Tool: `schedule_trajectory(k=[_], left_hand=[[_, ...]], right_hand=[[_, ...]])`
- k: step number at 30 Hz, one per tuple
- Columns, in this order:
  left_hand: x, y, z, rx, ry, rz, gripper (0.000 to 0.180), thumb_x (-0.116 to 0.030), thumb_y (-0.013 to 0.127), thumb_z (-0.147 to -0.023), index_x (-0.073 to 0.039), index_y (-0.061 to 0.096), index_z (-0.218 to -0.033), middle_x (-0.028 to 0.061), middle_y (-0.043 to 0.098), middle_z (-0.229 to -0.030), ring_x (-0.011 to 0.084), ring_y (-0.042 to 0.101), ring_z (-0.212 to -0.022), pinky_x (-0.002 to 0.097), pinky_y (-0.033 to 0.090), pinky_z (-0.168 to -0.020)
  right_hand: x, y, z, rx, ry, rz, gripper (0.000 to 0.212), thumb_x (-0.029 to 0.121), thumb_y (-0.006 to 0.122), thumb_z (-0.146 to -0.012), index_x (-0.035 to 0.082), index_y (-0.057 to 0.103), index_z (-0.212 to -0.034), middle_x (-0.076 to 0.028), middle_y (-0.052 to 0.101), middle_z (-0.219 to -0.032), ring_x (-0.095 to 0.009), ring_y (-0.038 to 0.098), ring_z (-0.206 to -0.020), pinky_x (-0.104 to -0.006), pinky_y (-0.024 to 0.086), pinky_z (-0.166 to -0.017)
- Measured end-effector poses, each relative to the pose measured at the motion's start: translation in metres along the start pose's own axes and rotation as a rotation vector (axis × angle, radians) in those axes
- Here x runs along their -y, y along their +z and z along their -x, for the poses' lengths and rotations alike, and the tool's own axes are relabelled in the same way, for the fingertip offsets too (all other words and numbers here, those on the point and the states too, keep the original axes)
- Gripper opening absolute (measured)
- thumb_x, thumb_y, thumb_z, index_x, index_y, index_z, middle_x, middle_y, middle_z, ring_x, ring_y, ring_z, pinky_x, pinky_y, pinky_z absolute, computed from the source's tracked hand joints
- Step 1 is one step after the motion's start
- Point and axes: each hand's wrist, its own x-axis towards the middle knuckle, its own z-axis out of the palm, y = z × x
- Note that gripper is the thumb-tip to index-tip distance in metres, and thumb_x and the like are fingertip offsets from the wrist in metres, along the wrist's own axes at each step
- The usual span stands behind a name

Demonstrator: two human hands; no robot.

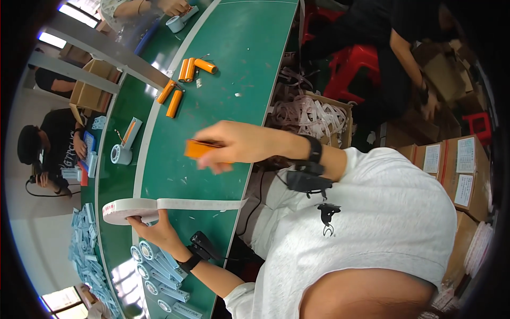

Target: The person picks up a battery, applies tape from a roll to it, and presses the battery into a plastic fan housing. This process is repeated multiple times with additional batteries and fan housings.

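My right hand [234, 143] is closed around an orange cylindrical battery [197, 149] above the green table, its fingers smeared by motion. Below it in the picture, my left hand [159, 233] grips a large roll of white double-sided-looking tape [130, 209], thumb at the near rim and fingers underneath. A straight strip of the tape [202, 204] runs from the roll toward the table's edge by my body. Several more orange batteries [187, 70] with short wires lie farther up the table, some standing side by side and others on their sides.
Light blue handheld fan bodies [159, 271] lie beside my left forearm; another fan body [123, 151] rests past the metal strip. Co-workers sit opposite and at the top. A box of discarded tape liner [313, 119], red stools [353, 72] and cartons [451, 170] stand at the right.
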Motion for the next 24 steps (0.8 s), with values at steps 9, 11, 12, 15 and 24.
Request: schedule_trajectory(k=[9, 11, 12, 15, 24], left_hand=[[-0.014, 0.006, 0.016, 0.022, -0.076, -0.126, 0.081, -0.02, 0.075, -0.061, 0.006, 0.033, -0.125, 0.0219, 0.05, -0.112, 0.0308, 0.039, -0.111, 0.0395, 0.034, -0.092], [-0.012, 0.005, 0.019, 0.035, -0.088, -0.175, 0.083, -0.021, 0.075, -0.06, 0.005, 0.032, -0.126, 0.0217, 0.05, -0.111, 0.0314, 0.035, -0.113, 0.0411, 0.034, -0.091], [-0.012, 0.005, 0.019, 0.042, -0.094, -0.2, 0.084, -0.022, 0.076, -0.059, 0.005, 0.032, -0.126, 0.0217, 0.05, -0.11, 0.0318, 0.033, -0.114, 0.042, 0.034, -0.091], [-0.012, 0.007, 0.022, 0.033, -0.064, -0.207, 0.083, -0.022, 0.075, -0.058, 0.006, 0.034, -0.124, 0.0204, 0.051, -0.108, 0.0315, 0.036, -0.111, 0.0429, 0.031, -0.092], [-0.03, 0.009, 0.011, 0.029, 0.269, -0.482, 0.075, -0.025, 0.076, -0.056, 0.007, 0.042, -0.115, 0.0156, 0.056, -0.097, 0.0284, 0.047, -0.094, 0.0417, 0.022, -0.094]], right_hand=[[-0.008, 0.036, -0.072, -0.154, -0.655, -0.323, 0.022, 0.004, 0.067, -0.073, -0.004, 0.055, -0.091, -0.01, 0.061, -0.093, -0.011, 0.058, -0.081, -0.0231, 0.047, -0.07], [-0.006, 0.038, -0.075, -0.179, -0.578, -0.283, 0.024, 0.005, 0.067, -0.073, -0.004, 0.055, -0.092, -0.01, 0.062, -0.092, -0.011, 0.058, -0.081, -0.0234, 0.047, -0.07], [-0.005, 0.039, -0.076, -0.209, -0.507, -0.243, 0.025, 0.006, 0.067, -0.073, -0.004, 0.056, -0.092, -0.011, 0.062, -0.091, -0.011, 0.058, -0.08, -0.0237, 0.047, -0.07], [0.006, 0.042, -0.076, -0.263, -0.436, -0.16, 0.027, 0.008, 0.067, -0.073, -0.005, 0.056, -0.094, -0.012, 0.063, -0.088, -0.011, 0.058, -0.078, -0.0242, 0.047, -0.068], [0.001, 0.047, -0.097, -0.299, -0.481, 0.048, 0.027, 0.012, 0.06, -0.078, -0.008, 0.056, -0.095, -0.011, 0.061, -0.077, -0.011, 0.053, -0.068, -0.0258, 0.044, -0.063]])
